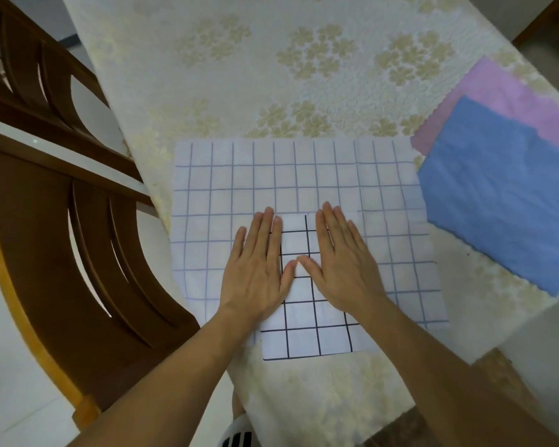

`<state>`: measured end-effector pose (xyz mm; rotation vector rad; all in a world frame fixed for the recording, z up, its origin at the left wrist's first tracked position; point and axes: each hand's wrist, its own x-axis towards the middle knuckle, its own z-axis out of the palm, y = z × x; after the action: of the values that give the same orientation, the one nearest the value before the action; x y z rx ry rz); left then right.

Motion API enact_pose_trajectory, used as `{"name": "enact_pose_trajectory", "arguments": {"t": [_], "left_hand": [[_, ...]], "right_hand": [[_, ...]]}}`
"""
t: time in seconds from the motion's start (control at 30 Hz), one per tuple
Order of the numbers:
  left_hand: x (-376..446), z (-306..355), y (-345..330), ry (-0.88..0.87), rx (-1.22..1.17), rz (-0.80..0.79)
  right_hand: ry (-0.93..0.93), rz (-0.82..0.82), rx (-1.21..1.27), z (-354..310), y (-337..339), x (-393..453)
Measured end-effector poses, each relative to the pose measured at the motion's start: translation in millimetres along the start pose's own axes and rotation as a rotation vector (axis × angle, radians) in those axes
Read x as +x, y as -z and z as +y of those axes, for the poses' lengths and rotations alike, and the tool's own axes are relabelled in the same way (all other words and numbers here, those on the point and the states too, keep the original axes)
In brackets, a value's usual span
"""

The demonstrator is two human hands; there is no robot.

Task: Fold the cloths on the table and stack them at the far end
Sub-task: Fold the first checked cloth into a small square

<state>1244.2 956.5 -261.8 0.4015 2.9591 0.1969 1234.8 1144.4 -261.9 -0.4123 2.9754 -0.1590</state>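
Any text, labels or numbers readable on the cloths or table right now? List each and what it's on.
None: no words, labels, brands or numbers show anywhere.
Small grid cloth, under the left hand and right hand: only dark grid lines.
Large grid cloth: only blue grid lines.
Blue cloth and pink cloth: plain, no tag visible.
Tablecloth: flower pattern only.

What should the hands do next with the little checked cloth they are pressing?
Probably lift the small folded cloth and carry it to the table's far end. Both the left hand and right hand lie flat on it, it looks fully folded, and nothing is stacked there yet.
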Motion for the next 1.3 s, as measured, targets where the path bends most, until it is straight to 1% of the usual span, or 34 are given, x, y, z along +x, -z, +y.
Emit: {"name": "enact_pose_trajectory", "arguments": {"t": [0.13,0.23,0.33,0.4,0.5,0.6,0.77,0.93,1.1,1.2,1.3], "left_hand": [[1.7,-2.1,-1.5,-0.009,-0.019,-0.012],[-4.2,0.4,12.0,0.004,-0.014,-0.021],[-33.1,13.9,21.0,-0.071,-0.047,0.005],[-60.1,27.9,13.7,-0.118,-0.050,-0.022],[-79.8,36.6,-5.6,-0.075,-0.035,-0.078],[-81.9,35.2,-14.5,-0.064,-0.009,-0.102],[-83.3,38.9,-8.4,-0.060,0.006,-0.077],[-87.5,38.6,-13.8,-0.042,0.016,-0.067],[-87.7,39.3,-7.8,-0.044,0.023,-0.111],[-95.9,38.0,5.7,-0.070,0.012,-0.091],[-120.2,33.8,22.4,-0.114,0.034,-0.049]], "right_hand": [[-0.009,-0.023,-0.049,3.5,-2.9,1.5],[-0.044,-0.023,-0.003,0.1,8.4,-5.8],[-0.025,0.010,0.058,-1.4,14.1,-34.5],[0.000,-0.022,0.053,-3.9,9.0,-61.8],[0.007,-0.087,0.002,-3.4,-2.9,-82.3],[0.010,-0.112,-0.020,-1.2,-7.8,-84.9],[-0.006,-0.076,-0.005,-1.2,-1.0,-88.9],[-0.005,-0.067,0.002,6.5,-9.0,-99.5],[0.012,-0.065,0.028,6.2,-5.2,-99.9],[0.076,0.004,0.049,9.9,8.1,-111.9],[0.218,0.137,0.010,16.1,21.1,-137.2]]}}
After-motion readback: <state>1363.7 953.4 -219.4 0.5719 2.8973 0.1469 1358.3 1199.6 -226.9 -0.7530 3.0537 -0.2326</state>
